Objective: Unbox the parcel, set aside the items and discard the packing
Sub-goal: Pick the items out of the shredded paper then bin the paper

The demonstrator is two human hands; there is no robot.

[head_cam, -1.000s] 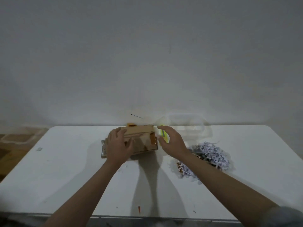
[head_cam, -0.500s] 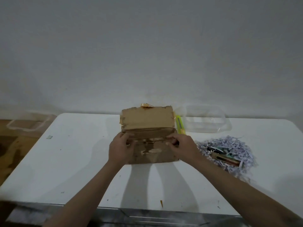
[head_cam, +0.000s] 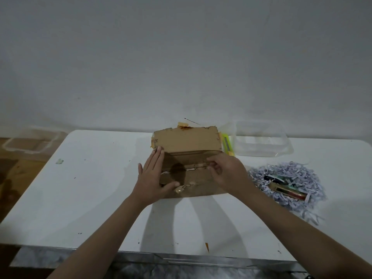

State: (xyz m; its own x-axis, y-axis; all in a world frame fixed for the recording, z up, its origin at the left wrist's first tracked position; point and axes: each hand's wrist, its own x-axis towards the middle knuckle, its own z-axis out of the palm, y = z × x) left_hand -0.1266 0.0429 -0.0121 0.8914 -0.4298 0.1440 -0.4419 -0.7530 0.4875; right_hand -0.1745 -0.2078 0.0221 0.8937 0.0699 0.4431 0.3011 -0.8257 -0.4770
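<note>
A brown cardboard box (head_cam: 187, 141) lies on the white table (head_cam: 100, 188), its far flap standing up. My left hand (head_cam: 155, 178) rests flat on the box's left end, fingers stretched, thumb against the front. My right hand (head_cam: 227, 170) pinches the edge of a flap at the box's right side. To the right lies a heap of shredded paper (head_cam: 285, 184) with a dark item (head_cam: 275, 178) and a red-green packet (head_cam: 289, 193) resting in it.
A clear plastic container (head_cam: 261, 139) stands at the back right, with a yellow-green utility knife (head_cam: 226, 143) between it and the box. Another clear container (head_cam: 30, 141) sits on the floor to the left. The wall runs just behind the table.
The box has been pulled toward me and its far flap raised. My left hand has flattened on the left end; my right hand stays at the right flap.
</note>
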